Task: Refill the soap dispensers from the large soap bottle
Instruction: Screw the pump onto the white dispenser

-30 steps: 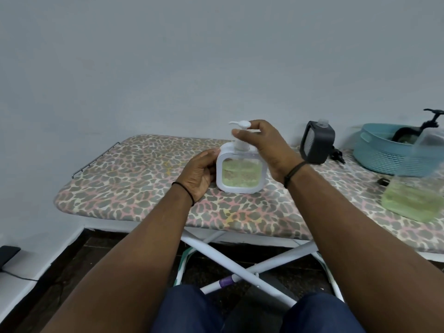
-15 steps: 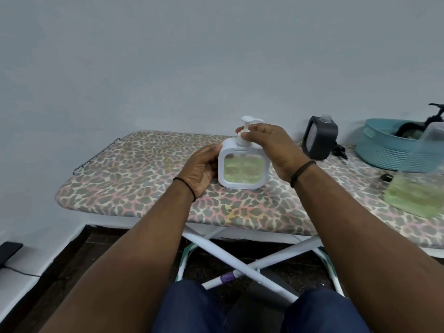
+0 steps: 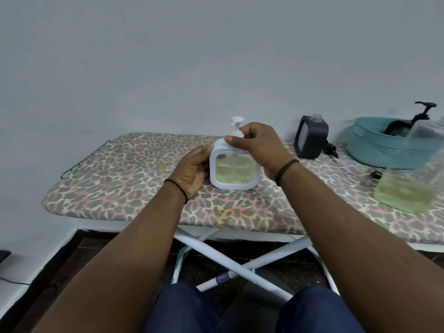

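Note:
A white square soap dispenser (image 3: 234, 170) with green soap in its clear window stands upright on the leopard-print ironing board (image 3: 125, 179). My left hand (image 3: 192, 170) grips its left side. My right hand (image 3: 258, 143) holds the collar of its white pump (image 3: 236, 127) at the top. A black dispenser (image 3: 311, 137) with its pump off stands farther right. The large clear soap bottle (image 3: 410, 179), partly full of green soap, stands at the right edge.
A teal basket (image 3: 374, 145) at the back right holds another black dispenser with a pump (image 3: 424, 111). A small black part (image 3: 376, 174) lies on the board near the big bottle. The board's white legs (image 3: 230, 258) cross below. The wall is close behind.
The pump head has turned from pointing left to pointing away, with my right hand twisting it at the collar. My left hand stays on the dispenser's side.

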